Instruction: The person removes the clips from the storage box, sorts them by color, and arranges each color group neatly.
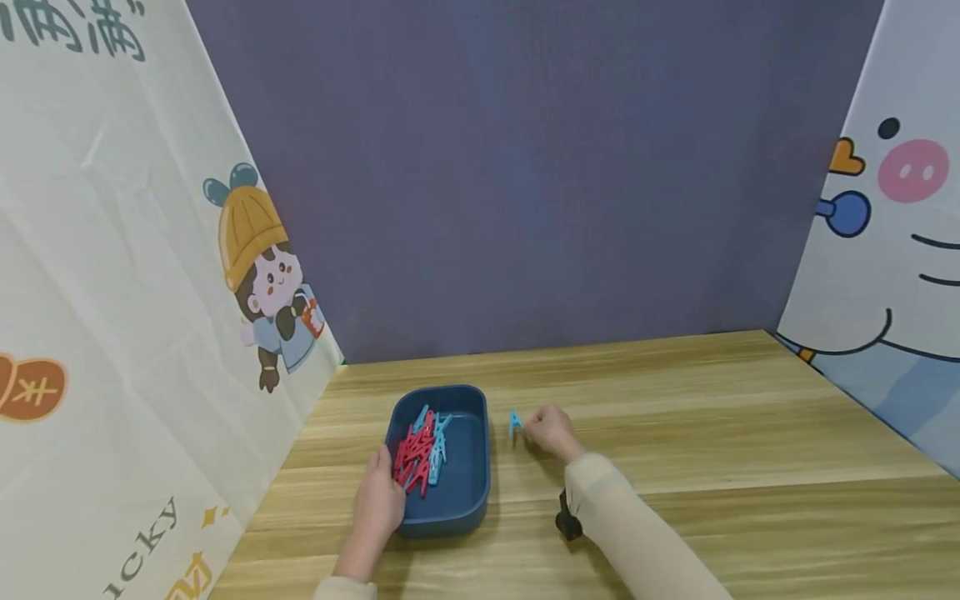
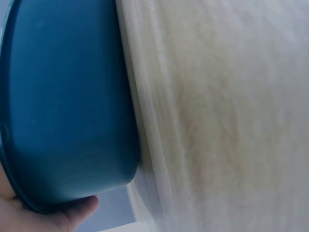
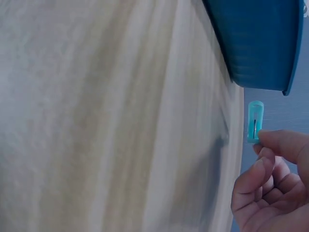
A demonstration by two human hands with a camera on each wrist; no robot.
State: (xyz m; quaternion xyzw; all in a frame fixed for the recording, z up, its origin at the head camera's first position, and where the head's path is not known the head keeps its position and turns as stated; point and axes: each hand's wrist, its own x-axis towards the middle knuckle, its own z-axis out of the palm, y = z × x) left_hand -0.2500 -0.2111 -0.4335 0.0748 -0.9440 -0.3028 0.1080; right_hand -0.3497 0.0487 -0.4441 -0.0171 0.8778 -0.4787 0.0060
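A dark blue plastic basin [image 1: 467, 467] stands on the table, with several red clothespins [image 1: 408, 451] and light blue clothespins [image 1: 438, 458] heaped in its left half. My left hand [image 1: 381, 497] grips the basin's left side at the rim, and in the left wrist view a digit lies along the outer wall. Just right of the basin, my right hand [image 1: 551, 429] pinches a light blue clothespin [image 3: 255, 121] between thumb and fingertips. That clothespin is raised over the table, its shadow falling on the wood below.
The wood-grain table [image 1: 712, 417] reaches back to a grey-purple panel [image 1: 540, 183]. A printed white sheet [image 1: 135, 275] borders the left side, another printed sheet [image 1: 885, 275] the right. A small black object [image 1: 568, 521] shows at the right wrist.
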